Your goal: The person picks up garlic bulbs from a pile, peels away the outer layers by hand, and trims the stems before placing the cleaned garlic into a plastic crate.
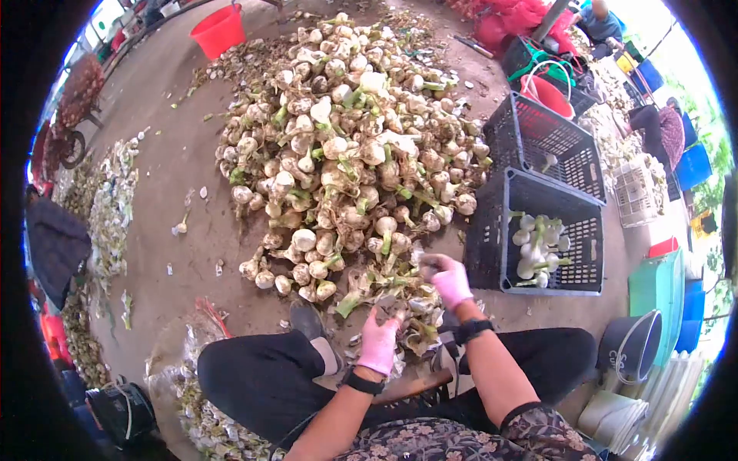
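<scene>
My left hand point(380, 346), in a pink glove with bare fingertips, is low between my knees over stripped garlic skins and stalks point(419, 326). Its thumb stands apart from the fingers, and no held object shows between them. Up and to the right, my right hand point(450, 283), also pink-gloved, has its fingers curled; a pale patch shows at the tips, too blurred to name. Before both hands rises a big heap of garlic bulbs point(338, 161) with soil and green stems. Beside my right hand stands a black crate point(484, 257) holding several cleaned garlic bulbs point(534, 238).
Another black crate point(503, 127) stands behind the first, with a red bucket point(547, 96) beyond it. A second red bucket point(217, 32) is at the far left. On the right are a dark bucket point(630, 346) and a green bin point(657, 288). Other people point(600, 23) sit farther back.
</scene>
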Demonstrator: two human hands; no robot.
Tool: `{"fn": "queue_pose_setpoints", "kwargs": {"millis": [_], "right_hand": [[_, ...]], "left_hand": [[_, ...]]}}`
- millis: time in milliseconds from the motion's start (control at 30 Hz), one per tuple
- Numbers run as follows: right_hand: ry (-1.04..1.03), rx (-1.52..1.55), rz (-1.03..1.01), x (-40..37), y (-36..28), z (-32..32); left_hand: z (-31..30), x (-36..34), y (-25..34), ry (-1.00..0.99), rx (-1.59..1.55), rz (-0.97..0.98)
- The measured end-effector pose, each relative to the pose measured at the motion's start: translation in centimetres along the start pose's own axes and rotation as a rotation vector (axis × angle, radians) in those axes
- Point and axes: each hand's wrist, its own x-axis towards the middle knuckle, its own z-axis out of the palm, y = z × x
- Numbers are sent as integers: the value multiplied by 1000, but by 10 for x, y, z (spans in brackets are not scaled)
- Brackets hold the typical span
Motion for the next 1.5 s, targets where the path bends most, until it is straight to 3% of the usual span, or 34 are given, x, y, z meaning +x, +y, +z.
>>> {"fn": "queue_pose_setpoints", "kwargs": {"millis": [67, 133, 200, 300, 333, 400, 433, 533, 600, 700, 767, 867, 900, 1000, 1267, 1333, 1367, 1400, 1467, 1500], "right_hand": [[38, -592, -186, 15, -10, 34], [-83, -1021, -361, 31, -15, 54], [70, -1193, -525, 45, -1, 71], [17, -1277, -555, 65, 15, 65], [6, -1277, -552, 66, 17, 63], [29, -893, -326, 71, 16, 59], [96, -561, 23, 69, 5, 55], [-28, -444, 26, 49, -3, 36], [-194, -82, 103, 20, -20, 32], [-262, 108, 3, -16, -44, 29], [-340, 504, 135, -32, -58, 27], [-146, 631, -11, -50, -71, 41], [-111, 463, -17, -55, -72, 42], [50, 449, -71, -69, -93, 54], [-105, 333, -141, -88, -107, 35], [-133, 7, -114, -84, -97, 28], [-59, 26, -261, -93, -101, 28], [-58, 23, -266, -96, -103, 26], [9, -22, -306, -102, -109, 22], [54, -91, -335, -107, -112, 19]], "left_hand": [[3, -5, 7, 53, 85, -50], [4, -5, 16, 27, 220, -52], [4, -2, 14, 12, 144, -33], [12, -2, 32, 32, 132, -112], [11, 0, 31, 37, 129, -120], [11, 3, 29, 40, 84, -61], [14, 3, 36, 39, 81, -61], [18, 6, 56, 105, 158, -96], [8, 13, 44, 114, 651, 486], [6, 2, 51, 114, 820, 536], [1, 4, 49, 37, 835, 605], [9, -12, 55, 108, 933, 782], [15, -17, 60, 53, 817, 850], [16, -28, 61, 81, 870, 959], [4, -42, 70, 80, 717, 877], [1, -44, 76, -85, 568, 721], [5, -46, 78, -151, 428, 670], [2, -45, 80, -153, 425, 674], [-8, -40, 80, -337, -342, 141], [-6, -35, 69, -269, 179, 546]]}}
